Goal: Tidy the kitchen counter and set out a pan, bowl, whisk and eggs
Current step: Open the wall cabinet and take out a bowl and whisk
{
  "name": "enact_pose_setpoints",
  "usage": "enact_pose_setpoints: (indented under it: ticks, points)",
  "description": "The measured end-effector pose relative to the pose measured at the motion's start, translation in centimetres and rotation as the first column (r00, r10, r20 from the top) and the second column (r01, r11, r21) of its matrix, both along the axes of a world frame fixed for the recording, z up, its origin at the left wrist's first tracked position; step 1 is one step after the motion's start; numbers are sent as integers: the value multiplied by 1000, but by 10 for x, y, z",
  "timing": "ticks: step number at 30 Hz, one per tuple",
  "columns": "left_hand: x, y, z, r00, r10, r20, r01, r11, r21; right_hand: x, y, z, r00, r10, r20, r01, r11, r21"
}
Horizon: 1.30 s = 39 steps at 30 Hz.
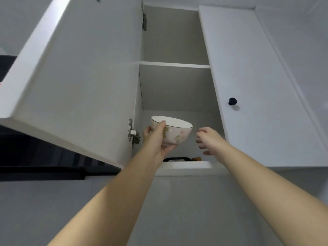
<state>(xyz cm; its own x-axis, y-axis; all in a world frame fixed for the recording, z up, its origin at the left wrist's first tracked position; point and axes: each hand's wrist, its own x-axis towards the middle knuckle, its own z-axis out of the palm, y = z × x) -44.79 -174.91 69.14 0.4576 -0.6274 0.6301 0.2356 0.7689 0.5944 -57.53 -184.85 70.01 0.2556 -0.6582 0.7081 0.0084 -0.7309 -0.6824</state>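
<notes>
Head view, looking up into an open wall cabinet. The left grip is curled round a pale ceramic bowl with a thin dark rim line and a faint floral print: the thumb lies up the near wall to the rim and the fingers cup the base from beneath. The bowl is thus held clear of the cabinet floor, in the cabinet mouth and well below the middle shelf. The right grip hangs just right of the bowl, apart from it, fingers loosely curled and holding nothing. Below both grips, at the front lip of the cabinet floor, a black handle and a small brown object show; what they belong to cannot be told. Left of the left grip stand the metal hinge and the swung-open door; right of the right grip is a closed door with a dark knob. The bowl is judged rigid, moderately light, glazed and so slippery, and breakable if dropped; support under the base with a thumb over the rim suits it, and a second hand on the far wall would steady it.
</notes>
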Motion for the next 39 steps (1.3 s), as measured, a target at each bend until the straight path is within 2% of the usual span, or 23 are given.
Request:
enact_pose_setpoints:
  ticks: [2, 4, 6, 8, 9, 11, 13, 16, 20, 25, 29, 33, 35, 39]
  points:
    - [-4, 10, -8, 1000, -22, 3, 22, 1000, 10, 5, -9, -10, 950, -135, -280, 116, 990, -83]
    - [-8, 19, -17, 999, -36, 9, 36, 999, 17, 13, -11, -15, 834, -289, -470, 219, 955, -198]
    - [-11, 27, -25, 998, -57, 14, 57, 998, 26, 18, -8, -14, 715, -436, -546, 325, 899, -293]
    - [-14, 34, -33, 998, -57, 27, 56, 998, 36, 22, -7, -9, 613, -515, -599, 392, 856, -335]
    - [-14, 38, -38, 998, -55, 32, 53, 998, 36, 25, -10, -5, 579, -534, -617, 413, 844, -343]
    - [-15, 44, -45, 998, -52, 44, 50, 998, 37, 30, -14, -2, 588, -535, -607, 428, 842, -328]
    - [-17, 49, -52, 997, -61, 55, 59, 998, 38, 33, -17, -3, 613, -579, -537, 459, 815, -355]
    - [-17, 54, -64, 995, -76, 66, 74, 997, 36, 29, -14, -10, 682, -647, -341, 525, 758, -388]
    - [-17, 61, -81, 992, -100, 73, 97, 994, 49, 7, -6, -22, 712, -688, -140, 599, 700, -390]
    - [-23, 79, -102, 983, -167, 82, 160, 984, 80, -24, 3, -48, 812, -555, 177, 582, 751, -313]
    - [-25, 103, -125, 980, -188, 69, 176, 974, 142, -45, 41, -83, 870, -389, 302, 451, 876, -169]
    - [-31, 140, -155, 972, -229, 58, 212, 954, 211, -61, 85, -124, 892, -226, 392, 238, 971, 18]
    - [-33, 161, -173, 972, -234, 38, 219, 948, 233, -66, 106, -146, 876, -140, 462, 107, 990, 97]
    - [-36, 212, -213, 973, -229, -34, 228, 922, 314, -70, 154, -204, 860, -78, 504, -30, 979, 203]
